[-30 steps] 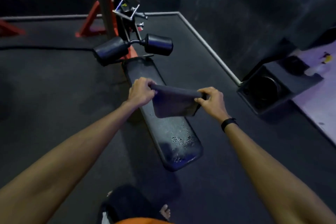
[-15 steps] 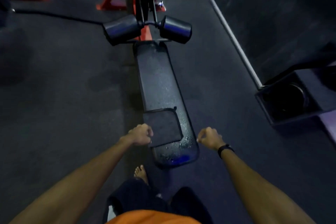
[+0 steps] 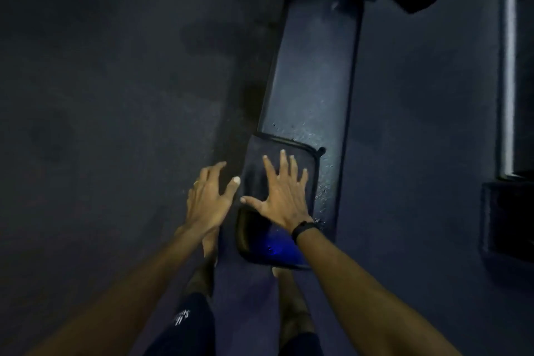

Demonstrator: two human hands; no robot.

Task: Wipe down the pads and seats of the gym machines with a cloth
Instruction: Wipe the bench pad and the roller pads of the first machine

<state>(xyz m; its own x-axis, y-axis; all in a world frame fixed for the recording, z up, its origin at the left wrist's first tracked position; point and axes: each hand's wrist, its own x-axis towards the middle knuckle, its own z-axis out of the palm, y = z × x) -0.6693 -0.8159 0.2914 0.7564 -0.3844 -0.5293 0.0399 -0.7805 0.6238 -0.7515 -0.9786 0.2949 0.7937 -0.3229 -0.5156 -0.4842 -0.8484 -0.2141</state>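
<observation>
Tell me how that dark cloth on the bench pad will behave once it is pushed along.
The cloth lies flat under the open right hand, so it is probably thin and floppy. Droplets on the bench pad suggest it may glide, then drag as it soaks. Its free edges could bunch.

Cloth (image 3: 284, 153) is looking matt and soft, pad (image 3: 312, 72) is shining smooth, wet vinyl, floor (image 3: 115, 124) grainy rubber.
</observation>
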